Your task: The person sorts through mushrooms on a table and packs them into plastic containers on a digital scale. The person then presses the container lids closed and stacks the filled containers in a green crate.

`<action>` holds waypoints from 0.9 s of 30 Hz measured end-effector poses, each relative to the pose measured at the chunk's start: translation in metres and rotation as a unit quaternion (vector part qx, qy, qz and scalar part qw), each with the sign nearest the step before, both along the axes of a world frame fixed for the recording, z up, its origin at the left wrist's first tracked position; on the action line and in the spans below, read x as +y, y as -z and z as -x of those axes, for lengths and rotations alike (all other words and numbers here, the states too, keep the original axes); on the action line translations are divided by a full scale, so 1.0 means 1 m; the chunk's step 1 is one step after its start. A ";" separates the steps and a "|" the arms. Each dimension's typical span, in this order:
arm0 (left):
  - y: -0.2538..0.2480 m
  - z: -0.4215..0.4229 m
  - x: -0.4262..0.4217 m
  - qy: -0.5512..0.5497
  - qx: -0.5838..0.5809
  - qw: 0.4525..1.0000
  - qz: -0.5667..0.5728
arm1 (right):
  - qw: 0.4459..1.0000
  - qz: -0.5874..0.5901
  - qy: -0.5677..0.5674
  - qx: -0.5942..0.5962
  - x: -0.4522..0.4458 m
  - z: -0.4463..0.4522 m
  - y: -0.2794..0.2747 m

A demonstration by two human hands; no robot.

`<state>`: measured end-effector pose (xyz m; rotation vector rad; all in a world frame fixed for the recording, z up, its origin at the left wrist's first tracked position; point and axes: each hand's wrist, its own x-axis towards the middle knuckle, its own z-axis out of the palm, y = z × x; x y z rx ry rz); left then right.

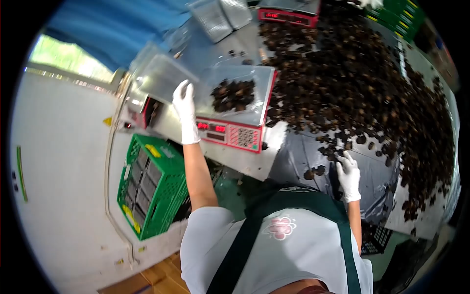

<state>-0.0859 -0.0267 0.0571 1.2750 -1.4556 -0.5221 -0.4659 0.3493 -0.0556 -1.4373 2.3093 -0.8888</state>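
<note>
My left hand (184, 110), in a white glove, is over the clear plastic trays (164, 76) beside a scale; its fingers are curved and apart, with nothing visible between them. On the scale's metal plate (264, 78), a clear tray holds dark brown dried pieces (234, 96). Red digits glow on the red scale panel (227, 134). My right hand (348, 177), also gloved in white, rests at the near edge of a large spread of similar dark pieces (338, 83), fingers slightly apart and fingertips beside a few of them.
A green crate (164, 188) with dark packs stands at the lower left. Another red scale (289, 17) and more clear trays (220, 19) are at the top. Green crates (399, 17) and part of another person's gloved hand (371, 3) appear at the upper right.
</note>
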 end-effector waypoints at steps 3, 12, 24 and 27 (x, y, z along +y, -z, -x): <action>-0.006 -0.019 -0.005 0.006 0.031 0.999 -0.038 | 1.000 -0.001 -0.018 0.006 -0.003 -0.001 0.008; 0.006 -0.027 -0.040 0.057 0.073 0.978 -0.187 | 0.998 0.030 -0.050 0.008 -0.016 -0.004 0.010; 0.035 0.036 -0.105 0.129 0.071 0.948 -0.284 | 0.999 -0.011 -0.033 0.015 -0.018 -0.019 0.000; 0.060 0.042 -0.131 0.123 0.021 0.962 -0.241 | 0.999 -0.023 -0.027 0.024 -0.020 -0.024 -0.004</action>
